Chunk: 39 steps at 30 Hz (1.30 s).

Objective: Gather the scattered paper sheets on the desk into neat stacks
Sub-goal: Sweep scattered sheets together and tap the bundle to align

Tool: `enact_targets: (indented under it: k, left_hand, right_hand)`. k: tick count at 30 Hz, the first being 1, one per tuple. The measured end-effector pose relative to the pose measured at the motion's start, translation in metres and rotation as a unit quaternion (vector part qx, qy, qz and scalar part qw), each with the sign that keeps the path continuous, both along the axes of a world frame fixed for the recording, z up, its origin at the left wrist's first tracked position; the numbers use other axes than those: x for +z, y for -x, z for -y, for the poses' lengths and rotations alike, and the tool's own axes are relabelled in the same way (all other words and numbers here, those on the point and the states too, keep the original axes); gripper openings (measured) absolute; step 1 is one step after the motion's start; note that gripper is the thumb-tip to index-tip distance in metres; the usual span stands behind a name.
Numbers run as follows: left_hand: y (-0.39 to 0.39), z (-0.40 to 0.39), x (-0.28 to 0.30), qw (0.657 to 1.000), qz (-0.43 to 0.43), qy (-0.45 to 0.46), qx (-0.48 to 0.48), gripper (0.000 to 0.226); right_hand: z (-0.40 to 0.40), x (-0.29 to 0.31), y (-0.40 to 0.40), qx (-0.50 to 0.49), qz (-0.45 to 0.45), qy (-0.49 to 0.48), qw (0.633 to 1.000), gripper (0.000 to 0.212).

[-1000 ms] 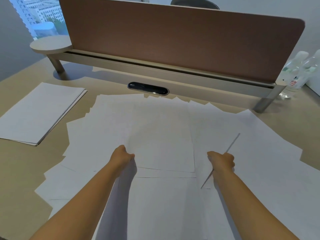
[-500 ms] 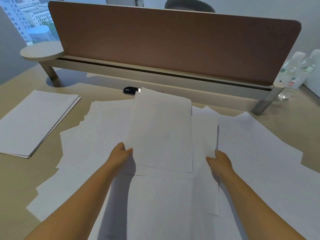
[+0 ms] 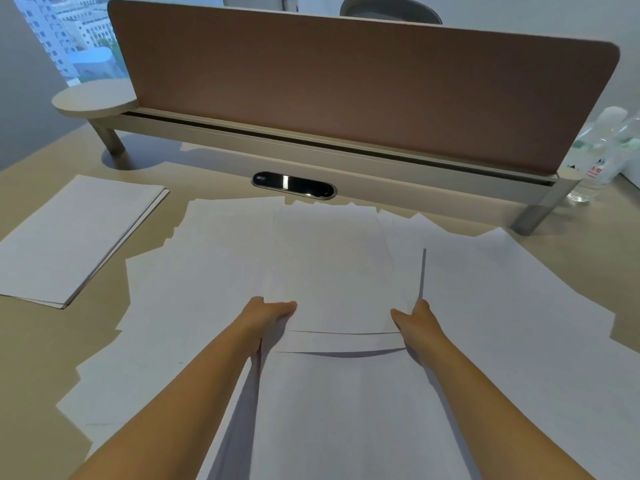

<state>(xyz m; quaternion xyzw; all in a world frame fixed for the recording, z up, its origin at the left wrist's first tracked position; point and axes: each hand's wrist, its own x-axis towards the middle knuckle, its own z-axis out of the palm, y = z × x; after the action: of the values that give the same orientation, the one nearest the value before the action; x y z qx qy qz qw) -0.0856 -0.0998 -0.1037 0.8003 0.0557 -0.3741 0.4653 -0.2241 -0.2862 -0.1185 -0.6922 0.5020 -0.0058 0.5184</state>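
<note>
My left hand (image 3: 268, 315) and right hand (image 3: 417, 320) grip opposite edges of a paper sheet (image 3: 332, 271), loose sheets (image 3: 519, 323) spread on the tabletop (image 3: 31, 358) around them.

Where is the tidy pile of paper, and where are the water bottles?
neat stack (image 3: 74, 237), head view, middle of its top sheet.
water bottles (image 3: 607, 147), head view, the clear body of the nearer bottle, at the desk's far right.

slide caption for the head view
Both hands, left hand and right hand, grip a bundle of white paper sheets.
</note>
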Motion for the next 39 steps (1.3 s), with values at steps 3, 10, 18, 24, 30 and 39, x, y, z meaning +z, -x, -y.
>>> enact_targets:
  k: [3, 10, 18, 24, 30, 39]
  left_hand:
    - [0.006, -0.005, 0.002, 0.998, 0.039, -0.035, -0.042, 0.056]
    - [0.026, -0.026, 0.008, 0.961, 0.216, -0.148, -0.086, 0.016]
    - [0.035, -0.044, 0.029, 0.978, 0.206, 0.002, 0.038, 0.039]
    - [0.035, -0.056, 0.051, 0.976, 0.167, 0.107, 0.088, 0.039]
    - [0.024, -0.067, 0.085, 0.963, 0.185, 0.166, 0.106, 0.038]
    - [0.006, -0.061, 0.174, 0.918, 0.247, 0.266, 0.158, 0.034]
  right_hand:
    - [0.001, 0.002, 0.008, 0.028, -0.030, 0.015, 0.999, 0.046]
    - [-0.002, -0.001, 0.015, 0.041, -0.061, 0.072, 0.995, 0.039]
    - [-0.019, 0.015, 0.015, 0.001, 0.041, 0.002, 0.999, 0.061]
    - [-0.029, 0.037, 0.001, -0.006, 0.158, -0.108, 0.981, 0.045]
    - [-0.047, 0.093, -0.021, -0.015, 0.258, -0.076, 0.963, 0.032]
    - [-0.060, 0.190, -0.044, -0.048, 0.375, -0.106, 0.919, 0.033]
